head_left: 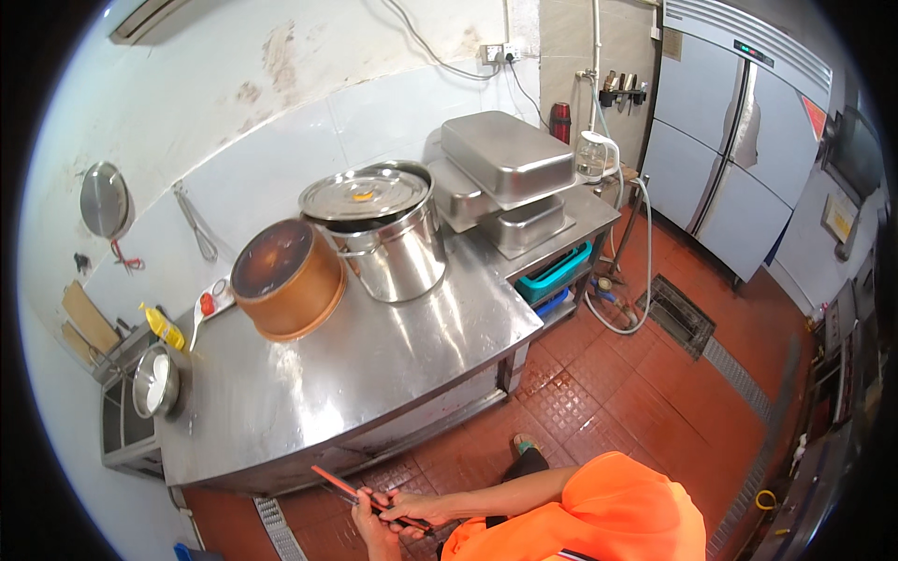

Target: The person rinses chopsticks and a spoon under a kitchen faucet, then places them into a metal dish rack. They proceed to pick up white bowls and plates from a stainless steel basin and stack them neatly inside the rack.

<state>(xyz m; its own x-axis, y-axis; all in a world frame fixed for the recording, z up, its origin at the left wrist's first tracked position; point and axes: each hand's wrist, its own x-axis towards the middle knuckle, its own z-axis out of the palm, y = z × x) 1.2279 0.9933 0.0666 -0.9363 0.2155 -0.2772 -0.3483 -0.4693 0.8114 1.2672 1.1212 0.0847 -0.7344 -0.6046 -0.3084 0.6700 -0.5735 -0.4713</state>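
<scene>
My left hand [370,529] and my right hand [415,508] are close together low in the view, in front of the steel table's near edge. Both are closed around a slim red-and-black tool [333,481]. Its long red end points up and left toward the table, and a dark end with some orange shows by the right hand. My fingers cover its middle, so its exact kind cannot be made out. My right forearm comes from an orange sleeve [608,505].
On the steel table [412,351] stand a brown round pot [292,280], a lidded steel stockpot [398,252] and a steel bowl [150,393]. Steel pans [510,154] are stacked farther right. A hose [645,280] loops to the red tiled floor near a drain grate [675,313]. A fridge [734,122] stands behind.
</scene>
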